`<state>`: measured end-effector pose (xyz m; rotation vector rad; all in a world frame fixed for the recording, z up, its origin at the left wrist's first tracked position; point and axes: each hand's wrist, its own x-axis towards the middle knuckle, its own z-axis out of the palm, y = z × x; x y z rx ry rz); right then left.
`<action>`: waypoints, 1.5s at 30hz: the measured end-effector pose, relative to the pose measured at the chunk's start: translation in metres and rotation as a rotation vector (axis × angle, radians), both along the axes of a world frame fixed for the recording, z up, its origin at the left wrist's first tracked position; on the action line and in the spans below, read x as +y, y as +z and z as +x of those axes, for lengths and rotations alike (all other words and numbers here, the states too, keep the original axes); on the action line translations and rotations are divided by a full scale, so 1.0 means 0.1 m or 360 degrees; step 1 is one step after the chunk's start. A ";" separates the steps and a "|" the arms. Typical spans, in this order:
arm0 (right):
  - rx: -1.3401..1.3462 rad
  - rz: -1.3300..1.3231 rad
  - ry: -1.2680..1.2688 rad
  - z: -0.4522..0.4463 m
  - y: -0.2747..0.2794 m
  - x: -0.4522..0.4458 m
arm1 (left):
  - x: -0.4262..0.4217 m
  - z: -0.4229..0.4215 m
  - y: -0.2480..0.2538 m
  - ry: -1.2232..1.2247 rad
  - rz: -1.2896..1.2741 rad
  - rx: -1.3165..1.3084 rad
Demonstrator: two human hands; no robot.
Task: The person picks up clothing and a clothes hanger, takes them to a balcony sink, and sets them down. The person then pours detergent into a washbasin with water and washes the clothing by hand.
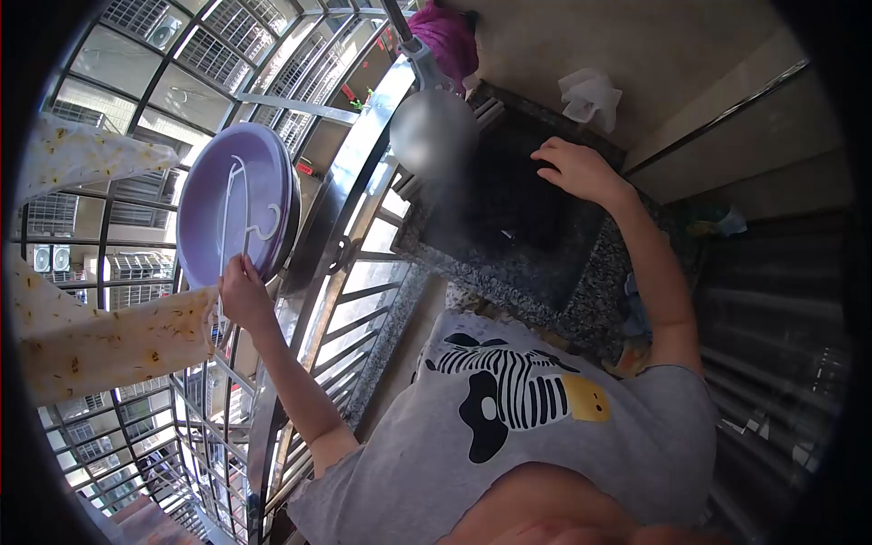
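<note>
My left hand (243, 292) is closed on a white clothes hanger (227, 213) in front of a purple basin (204, 204). The hanger's hook points right, and its lower end is near a white cloth with a yellow-brown pattern (118, 350). Over the dark sink area (509, 191) my right hand (572, 170) is held out, empty, with its fingers apart. A grey granite edge (509, 272) surrounds the dark area.
Metal window bars (359, 309) and a shiny rail (350, 173) run along the left. A magenta cloth (443, 41) hangs at the top, and a white plastic bag (592, 98) lies behind the sink area. Another patterned cloth (95, 154) hangs at upper left.
</note>
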<state>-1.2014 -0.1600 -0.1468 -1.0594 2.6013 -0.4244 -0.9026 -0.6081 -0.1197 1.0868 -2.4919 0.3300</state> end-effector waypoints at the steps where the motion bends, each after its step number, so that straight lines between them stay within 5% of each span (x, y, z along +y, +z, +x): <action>1: -0.0023 -0.0046 -0.0004 -0.05 0.03 -0.05 | -0.05 0.04 -0.01 -0.0019 -0.0028 -0.0034; 14: -0.0175 -0.0140 -0.0339 -0.42 -0.60 0.60 | -0.02 -0.01 0.12 -0.0180 0.0091 -0.0012; 25: -0.0401 -0.0392 -0.0558 0.06 -0.40 0.67 | 0.00 0.10 0.14 -0.0188 -0.0030 0.0193; 31: -0.0565 -0.0340 -0.0169 0.24 -0.38 0.14 | 0.49 0.32 0.27 -0.0431 0.0113 0.0409; 38: -0.0868 -0.0313 0.0760 1.08 -0.75 -1.26 | 1.65 1.17 -0.02 -0.0611 0.0477 0.0333; 42: -0.0910 -0.0082 0.1510 2.02 -1.01 -1.84 | 2.16 2.12 -0.25 -0.0139 0.0569 0.0044; 45: -0.0956 0.0135 0.1974 2.89 -0.99 -2.12 | 2.50 2.86 -0.20 0.0364 0.0481 0.0206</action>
